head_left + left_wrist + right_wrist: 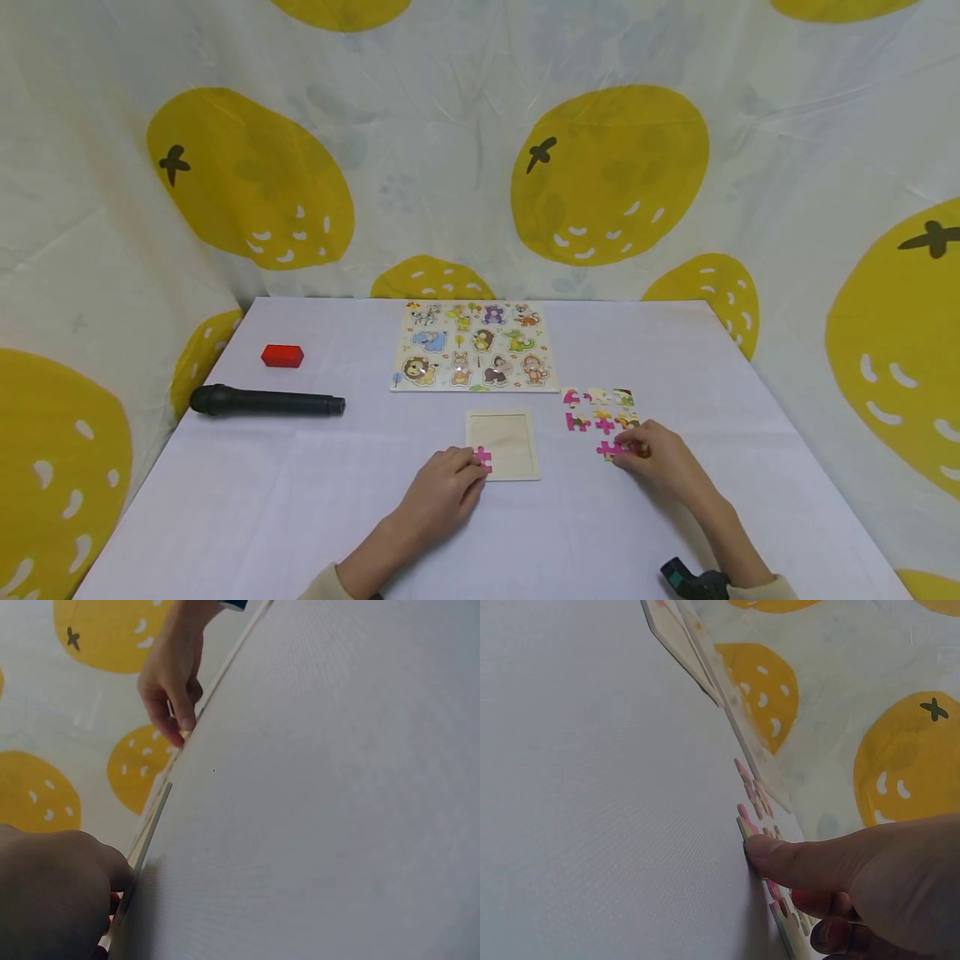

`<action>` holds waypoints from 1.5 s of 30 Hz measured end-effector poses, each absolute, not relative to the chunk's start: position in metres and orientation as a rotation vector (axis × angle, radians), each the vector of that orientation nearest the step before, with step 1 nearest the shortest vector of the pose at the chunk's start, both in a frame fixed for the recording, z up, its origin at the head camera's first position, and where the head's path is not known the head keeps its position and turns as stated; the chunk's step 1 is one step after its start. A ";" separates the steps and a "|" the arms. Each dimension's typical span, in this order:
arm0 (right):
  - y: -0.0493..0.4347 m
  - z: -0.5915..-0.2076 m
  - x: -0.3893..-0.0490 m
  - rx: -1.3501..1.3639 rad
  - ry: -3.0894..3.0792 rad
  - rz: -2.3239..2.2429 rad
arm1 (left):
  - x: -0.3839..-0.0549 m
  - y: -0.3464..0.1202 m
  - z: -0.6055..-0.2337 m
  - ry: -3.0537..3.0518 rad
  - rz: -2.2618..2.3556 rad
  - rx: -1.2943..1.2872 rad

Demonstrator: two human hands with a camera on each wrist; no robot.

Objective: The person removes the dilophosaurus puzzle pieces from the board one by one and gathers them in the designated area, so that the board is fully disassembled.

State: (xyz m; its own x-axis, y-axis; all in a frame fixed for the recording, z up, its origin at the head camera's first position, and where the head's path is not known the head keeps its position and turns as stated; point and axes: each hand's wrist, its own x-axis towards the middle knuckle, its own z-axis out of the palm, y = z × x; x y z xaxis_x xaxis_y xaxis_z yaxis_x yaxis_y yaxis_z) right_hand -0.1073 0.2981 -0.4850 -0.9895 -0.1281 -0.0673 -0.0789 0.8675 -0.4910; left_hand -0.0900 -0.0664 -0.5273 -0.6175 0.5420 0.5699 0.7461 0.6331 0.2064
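Observation:
My left hand (444, 492) grips the lower left corner of a square wooden puzzle tray (534, 450), fingertips over its edge. A pink jigsaw piece (484, 457) lies inside that corner, right at those fingertips. In the left wrist view the thumb presses near the tray's side (154, 825). To the right, my right hand (663, 461) pinches another pink and yellow jigsaw piece (609, 451) between thumb and finger, low over the table. Several loose jigsaw pieces (577, 422) lie in rows just beyond it; the right fingers partly cover some of them.
An animal picture board (468, 343) lies flat behind the tray. On the left are a black microphone (266, 402) and a red block (282, 356). A fruit-patterned curtain (442, 167) hangs behind the white table (247, 508).

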 end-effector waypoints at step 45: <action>0.206 -0.461 -0.132 -0.413 2.938 -0.964 | -0.091 -0.068 -0.529 -2.336 -0.676 -0.998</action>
State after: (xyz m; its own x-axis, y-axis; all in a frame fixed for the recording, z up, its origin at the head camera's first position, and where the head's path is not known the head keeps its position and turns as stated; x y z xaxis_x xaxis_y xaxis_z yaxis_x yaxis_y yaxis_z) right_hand -0.1319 0.2058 -0.4605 -0.9648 -0.2559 0.0614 -0.2425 0.7742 -0.5847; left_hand -0.0911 -0.0684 -0.5289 -0.6015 0.5053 0.6188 0.7576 0.6065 0.2412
